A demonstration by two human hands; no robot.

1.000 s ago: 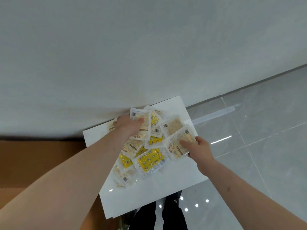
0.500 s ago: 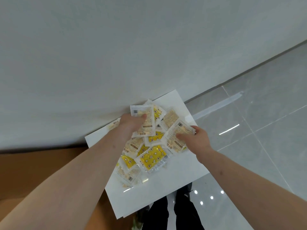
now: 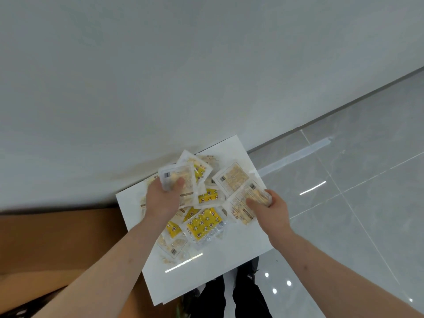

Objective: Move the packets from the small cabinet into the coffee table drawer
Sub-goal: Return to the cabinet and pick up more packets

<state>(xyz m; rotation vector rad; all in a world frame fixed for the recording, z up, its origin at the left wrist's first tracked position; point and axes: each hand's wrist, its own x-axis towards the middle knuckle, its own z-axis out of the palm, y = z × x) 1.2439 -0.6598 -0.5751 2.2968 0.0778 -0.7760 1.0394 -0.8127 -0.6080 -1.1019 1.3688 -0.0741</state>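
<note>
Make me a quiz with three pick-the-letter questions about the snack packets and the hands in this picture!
1. Where does the packet pile lie?
A. on the white cabinet top
B. on the grey floor
C. inside a drawer

2. What colour is the star-patterned packet?
A. blue
B. yellow
C. red

3. What is the right hand doing?
A. hanging idle
B. lying flat on the floor
C. gripping a pale packet

Answers: 1 A, the pile sits on the white top by the wall. 2 B, its wrapper is bright yellow. 3 C, thumb and fingers pinch the packet; the left hand grips another.
</note>
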